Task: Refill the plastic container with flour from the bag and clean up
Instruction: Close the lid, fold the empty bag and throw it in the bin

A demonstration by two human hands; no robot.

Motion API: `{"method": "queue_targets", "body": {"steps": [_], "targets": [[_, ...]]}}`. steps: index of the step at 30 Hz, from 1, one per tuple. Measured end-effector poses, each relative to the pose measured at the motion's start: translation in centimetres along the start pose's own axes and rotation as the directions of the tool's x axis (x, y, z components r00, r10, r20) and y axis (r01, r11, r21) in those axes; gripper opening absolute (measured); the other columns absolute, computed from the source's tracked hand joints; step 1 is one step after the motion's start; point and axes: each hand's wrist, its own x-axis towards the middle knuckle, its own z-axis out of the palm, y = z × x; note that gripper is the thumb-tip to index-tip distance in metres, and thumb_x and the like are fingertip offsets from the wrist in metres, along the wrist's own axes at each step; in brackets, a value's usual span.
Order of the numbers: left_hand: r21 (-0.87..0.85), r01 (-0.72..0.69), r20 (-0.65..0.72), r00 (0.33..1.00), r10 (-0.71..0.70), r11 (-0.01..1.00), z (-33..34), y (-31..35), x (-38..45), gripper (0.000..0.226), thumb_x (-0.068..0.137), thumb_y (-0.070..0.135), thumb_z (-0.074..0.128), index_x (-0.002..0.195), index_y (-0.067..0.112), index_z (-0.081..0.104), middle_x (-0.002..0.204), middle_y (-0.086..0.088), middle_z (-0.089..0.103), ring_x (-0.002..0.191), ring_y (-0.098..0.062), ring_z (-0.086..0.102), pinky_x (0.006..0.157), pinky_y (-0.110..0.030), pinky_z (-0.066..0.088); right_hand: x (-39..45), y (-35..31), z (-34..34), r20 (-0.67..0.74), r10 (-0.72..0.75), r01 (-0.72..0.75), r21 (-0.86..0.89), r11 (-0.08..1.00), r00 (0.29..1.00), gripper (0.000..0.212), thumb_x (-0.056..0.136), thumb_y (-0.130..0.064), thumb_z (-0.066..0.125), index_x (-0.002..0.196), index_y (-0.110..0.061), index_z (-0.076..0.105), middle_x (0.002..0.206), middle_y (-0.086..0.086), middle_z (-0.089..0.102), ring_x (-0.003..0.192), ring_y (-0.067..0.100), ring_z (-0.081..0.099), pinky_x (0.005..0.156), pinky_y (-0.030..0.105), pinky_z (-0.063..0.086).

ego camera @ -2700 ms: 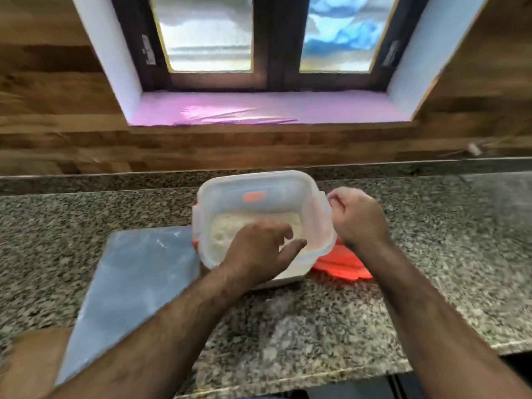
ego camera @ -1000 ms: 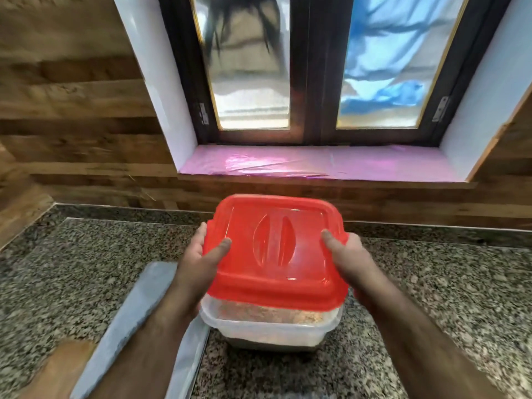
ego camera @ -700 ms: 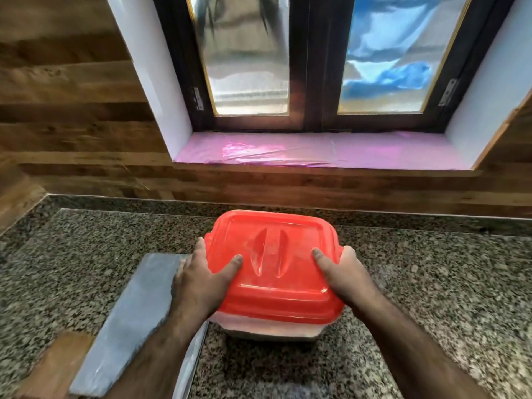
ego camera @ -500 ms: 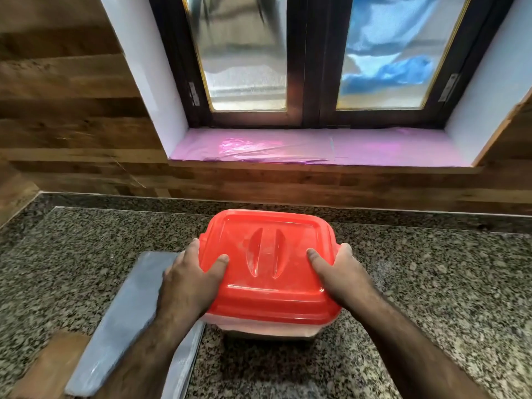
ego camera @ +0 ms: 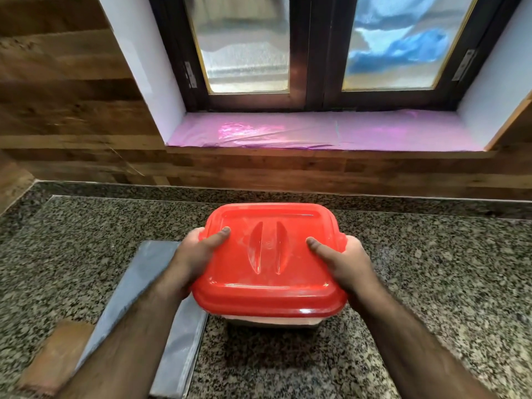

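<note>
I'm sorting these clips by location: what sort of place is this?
Probably a home kitchen: a speckled granite counter under a window, and hands holding a red lid on a plastic food container.

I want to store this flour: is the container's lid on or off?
On. The red lid covers the container, both hands gripping its sides with thumbs on top. Whether it has sealed, cannot tell.

One red lid (ego camera: 269,260) sits on one translucent plastic container (ego camera: 270,321). Two hands hold it, one left hand (ego camera: 191,259) and one right hand (ego camera: 345,264). One flat grey plastic bag (ego camera: 144,283) lies on one granite countertop (ego camera: 431,283). One window (ego camera: 316,50) shows two frosted panes.
</note>
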Motion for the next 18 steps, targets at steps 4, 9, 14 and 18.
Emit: {"method": "queue_targets", "body": {"steps": [4,9,14,18], "targets": [[-0.126,0.212,0.218,0.959,-0.181,0.969,-0.6,0.7,-0.9,0.057,0.088,0.044,0.079,0.126,0.002,0.074,0.119,-0.026,0.079,0.095,-0.038,0.08,0.083,-0.052,0.068,0.0,-0.4,-1.0,0.356,0.18,-0.271,0.223,0.937,0.917,0.074,0.073,-0.031,0.097,0.132,0.002,0.065,0.116,0.026,0.079,0.107,0.048,0.076,0.102,0.062,0.058],[0.113,0.074,-0.032,0.997,-0.071,0.991,-1.3,0.9,-0.3,0.086,0.053,0.063,0.102,0.109,0.002,0.079,0.094,-0.016,0.084,0.084,-0.037,0.083,0.07,-0.045,0.067,-0.4,-1.4,-1.4,0.162,0.173,-0.185,0.061,0.981,0.972,0.102,0.043,-0.048,0.109,0.123,0.001,0.069,0.103,0.015,0.082,0.088,0.038,0.081,0.087,0.054,0.065],[0.844,0.014,-0.319,0.817,0.481,0.536,1.5,1.0,-2.0,0.071,0.092,0.08,0.058,0.096,0.01,0.069,0.09,-0.012,0.075,0.078,-0.03,0.068,0.058,-0.032,0.041,-3.6,-3.6,1.3,-0.254,-0.25,-0.071,-0.82,0.567,0.934,0.08,0.082,-0.088,0.062,0.111,-0.014,0.062,0.098,0.007,0.071,0.088,0.029,0.072,0.058,0.031,0.042],[0.962,0.105,-0.227,0.82,0.526,0.252,3.6,1.4,-2.4,0.06,0.112,0.056,0.037,0.11,0.005,0.069,0.102,-0.015,0.077,0.095,-0.035,0.077,0.065,-0.037,0.05,-4.2,-4.0,3.3,-0.228,-0.379,-0.062,-0.914,0.401,0.897,0.069,0.1,-0.073,0.05,0.116,-0.008,0.067,0.101,0.008,0.077,0.091,0.028,0.076,0.057,0.031,0.041]]}}
